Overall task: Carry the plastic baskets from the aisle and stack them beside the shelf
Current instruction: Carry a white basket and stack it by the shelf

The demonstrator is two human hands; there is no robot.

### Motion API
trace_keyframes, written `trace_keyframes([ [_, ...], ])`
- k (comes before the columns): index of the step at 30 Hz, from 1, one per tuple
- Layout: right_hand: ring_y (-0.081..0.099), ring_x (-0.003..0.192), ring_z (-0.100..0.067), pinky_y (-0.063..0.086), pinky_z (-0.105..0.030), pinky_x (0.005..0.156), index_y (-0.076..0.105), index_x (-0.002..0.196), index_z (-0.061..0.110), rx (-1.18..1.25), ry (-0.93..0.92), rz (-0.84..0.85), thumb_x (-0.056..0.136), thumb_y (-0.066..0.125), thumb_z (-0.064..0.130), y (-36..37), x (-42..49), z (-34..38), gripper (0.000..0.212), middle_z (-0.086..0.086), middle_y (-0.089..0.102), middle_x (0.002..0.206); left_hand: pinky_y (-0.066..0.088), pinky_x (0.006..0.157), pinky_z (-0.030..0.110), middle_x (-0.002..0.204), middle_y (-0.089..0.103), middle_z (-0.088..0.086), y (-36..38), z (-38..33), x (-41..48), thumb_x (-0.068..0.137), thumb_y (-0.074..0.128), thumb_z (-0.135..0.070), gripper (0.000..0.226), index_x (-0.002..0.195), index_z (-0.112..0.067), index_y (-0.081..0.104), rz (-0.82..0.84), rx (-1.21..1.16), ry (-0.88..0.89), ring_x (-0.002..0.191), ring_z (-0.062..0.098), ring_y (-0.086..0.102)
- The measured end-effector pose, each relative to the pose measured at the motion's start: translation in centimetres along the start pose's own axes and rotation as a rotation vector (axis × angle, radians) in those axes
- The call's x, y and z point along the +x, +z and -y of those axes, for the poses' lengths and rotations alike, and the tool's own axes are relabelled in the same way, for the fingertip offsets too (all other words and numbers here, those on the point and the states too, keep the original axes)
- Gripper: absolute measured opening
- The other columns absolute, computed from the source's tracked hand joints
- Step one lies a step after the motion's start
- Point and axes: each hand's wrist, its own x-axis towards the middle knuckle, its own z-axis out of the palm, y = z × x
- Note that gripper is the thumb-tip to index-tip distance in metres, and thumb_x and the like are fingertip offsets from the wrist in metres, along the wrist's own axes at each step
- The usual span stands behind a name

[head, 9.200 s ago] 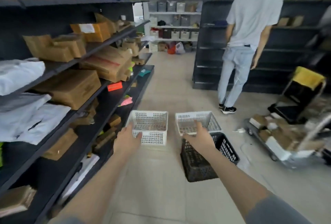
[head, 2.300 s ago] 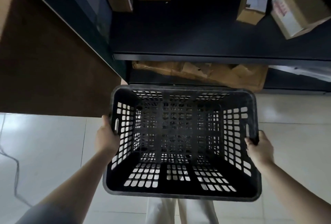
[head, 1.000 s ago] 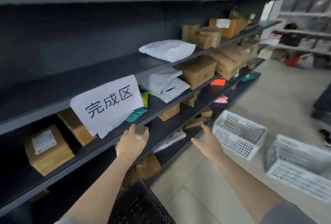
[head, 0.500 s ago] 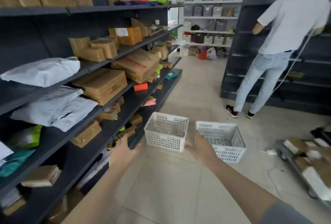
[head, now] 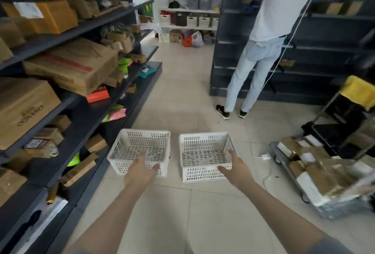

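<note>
Two white baskets (head: 142, 150) sit side by side on the aisle floor (head: 182, 213) — the left hand (head: 142, 169) and right hand (head: 233, 170) reach out, fingers spread, gripping nothing.

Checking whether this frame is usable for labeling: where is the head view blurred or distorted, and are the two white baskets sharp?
Head view: both white baskets and both hands read fairly sharp; the loaded cart at right is smeared; wide-angle bending bows the dark shelf at left; lighting even, no glare.
</note>
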Motion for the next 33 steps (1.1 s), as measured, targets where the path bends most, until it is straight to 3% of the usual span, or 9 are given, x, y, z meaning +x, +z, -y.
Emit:
trace_keyframes([
  [8,0.053,0.12,-0.032,0.043,-0.037,0.092,0.025,0.144,0.015,0.09,0.165,-0.069,0.086,0.061,0.033,-6.5,12.5,-5.6,0.071,-0.016,0.051,0.136,0.041,0.104,0.044,0.143,0.049,0.008,7.9,-16.2,10.3,0.09,0.054,-0.046,0.065,0.146,-0.021,0.031,0.11,0.081,0.129,0.13,0.031,0.049],
  [14,0.045,0.128,-0.033,0.039,-0.039,0.099,0.022,0.146,0.015,0.109,0.278,-0.041,0.086,0.063,0.035,-9.7,22.7,-11.4,0.076,-0.016,0.044,0.142,0.041,0.106,0.046,0.151,0.039,0.009,13.3,-23.1,18.0,0.091,0.05,-0.049,0.072,0.15,-0.022,0.021,0.165,0.147,0.125,0.134,0.031,0.045],
  [24,0.047,0.125,-0.037,0.04,-0.039,0.097,0.022,0.147,0.012,0.096,0.342,0.077,0.086,0.063,0.033,-8.7,41.0,-16.5,0.077,-0.02,0.046,0.14,0.039,0.107,0.044,0.15,0.04,0.014,20.3,-24.6,31.1,0.09,0.054,-0.042,0.072,0.15,-0.018,0.023,0.155,0.148,-0.084,0.134,0.033,0.044],
  [33,0.041,0.132,-0.038,0.036,-0.043,0.104,0.02,0.147,0.01,0.21,0.562,0.119,0.086,0.064,0.034,0.5,54.7,-20.5,0.079,-0.024,0.04,0.145,0.043,0.099,0.046,0.138,0.051,0.016,28.5,-20.1,44.2,0.09,0.056,-0.031,0.061,0.145,-0.019,0.033,0.141,0.121,-0.266,0.126,0.034,0.05],
])
